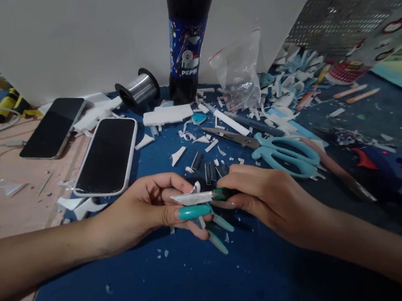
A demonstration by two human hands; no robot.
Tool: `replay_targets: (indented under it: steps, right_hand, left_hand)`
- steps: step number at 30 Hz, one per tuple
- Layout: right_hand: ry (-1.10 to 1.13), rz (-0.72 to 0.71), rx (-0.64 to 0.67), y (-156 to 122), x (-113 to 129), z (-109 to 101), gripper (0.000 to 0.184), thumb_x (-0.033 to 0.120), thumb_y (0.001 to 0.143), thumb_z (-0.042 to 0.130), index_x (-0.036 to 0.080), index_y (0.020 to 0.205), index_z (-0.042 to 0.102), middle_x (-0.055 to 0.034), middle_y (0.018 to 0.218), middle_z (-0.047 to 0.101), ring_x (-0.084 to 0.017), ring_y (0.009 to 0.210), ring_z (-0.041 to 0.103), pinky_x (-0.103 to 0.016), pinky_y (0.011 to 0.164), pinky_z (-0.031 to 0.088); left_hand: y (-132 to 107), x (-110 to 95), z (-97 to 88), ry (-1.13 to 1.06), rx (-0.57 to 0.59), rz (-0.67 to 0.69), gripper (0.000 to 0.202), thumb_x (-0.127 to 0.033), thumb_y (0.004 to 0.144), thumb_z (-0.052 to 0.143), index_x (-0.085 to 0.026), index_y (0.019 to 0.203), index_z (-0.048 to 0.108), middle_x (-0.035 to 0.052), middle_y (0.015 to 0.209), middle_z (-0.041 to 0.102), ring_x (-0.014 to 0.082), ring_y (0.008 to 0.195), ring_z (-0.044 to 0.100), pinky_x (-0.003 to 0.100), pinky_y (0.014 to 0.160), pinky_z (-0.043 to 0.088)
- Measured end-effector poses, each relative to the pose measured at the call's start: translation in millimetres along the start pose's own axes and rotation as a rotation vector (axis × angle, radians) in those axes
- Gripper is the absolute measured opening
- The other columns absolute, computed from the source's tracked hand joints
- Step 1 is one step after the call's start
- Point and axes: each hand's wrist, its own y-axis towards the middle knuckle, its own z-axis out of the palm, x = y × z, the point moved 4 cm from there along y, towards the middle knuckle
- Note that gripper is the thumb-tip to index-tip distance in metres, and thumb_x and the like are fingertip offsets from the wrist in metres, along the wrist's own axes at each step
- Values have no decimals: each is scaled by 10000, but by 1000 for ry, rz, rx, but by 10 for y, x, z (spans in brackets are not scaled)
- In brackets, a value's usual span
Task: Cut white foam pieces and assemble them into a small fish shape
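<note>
The left hand (145, 207) pinches a small white piece (196, 187) between thumb and fingers above the blue surface (160, 292), apparently to steady it. The right-hand (270, 195) fingers grip the green end of a flat, pale, pointed cutter (193, 199), presumably for close control. Smooth plastic-handled scissors (282, 152) lie beyond, among thin, irregular white scraps (179, 156).

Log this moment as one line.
left hand: holds small white piece | right hand: holds knife, blade by left thumb | nearby: scissors, bottle
</note>
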Motion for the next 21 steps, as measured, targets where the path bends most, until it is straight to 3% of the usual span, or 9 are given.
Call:
replay_targets:
  steps: [8, 21]
  right_hand:
    - [20, -39, -42, 14, 4, 10, 277, 337, 1010, 411, 176, 903, 610, -17, 736, 551, -105, 575, 478, -208, 506, 326]
    - [38, -60, -61, 10, 70, 7, 246, 264, 1001, 428, 173, 875, 619, -9, 705, 551, -100, 567, 481, -200, 501, 340]
  left_hand:
    - [-10, 29, 33, -47, 64, -32, 69, -84, 836, 715, -106, 865, 656, 64, 863, 791, 141, 732, 760, 221, 719, 619]
    - [-5, 55, 37, -7, 112, -61, 58, -129, 844, 716, -103, 882, 681, 51, 857, 789, 116, 662, 747, 208, 681, 620]
